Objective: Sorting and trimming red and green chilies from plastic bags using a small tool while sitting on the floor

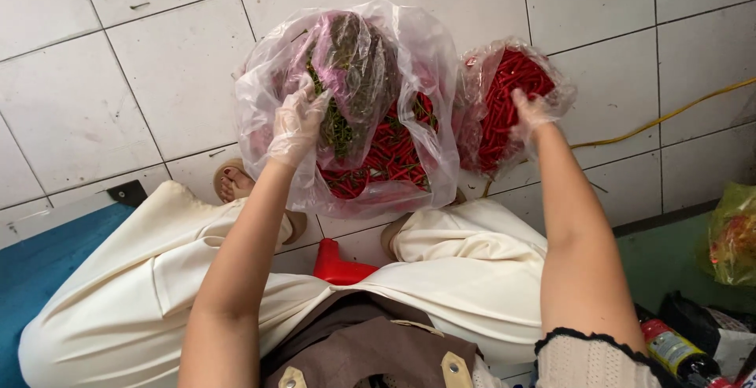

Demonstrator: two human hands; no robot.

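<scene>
Gloved left hand [297,123], fingers spread, presses on stems in the large clear bag [425,65] on the tiled floor [157,73]; gloved right hand [532,111], fingers curled, reaches into the small bag [478,81] of red chillies [504,97] just beside it. Sorting likely goes best pinching lightly and steadying each bag's rim. Count: two bags, two hands, chillies too many to tally.

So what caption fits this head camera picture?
Gloved left hand in big chilli bag, gloved right hand in small chilli bag.
</scene>
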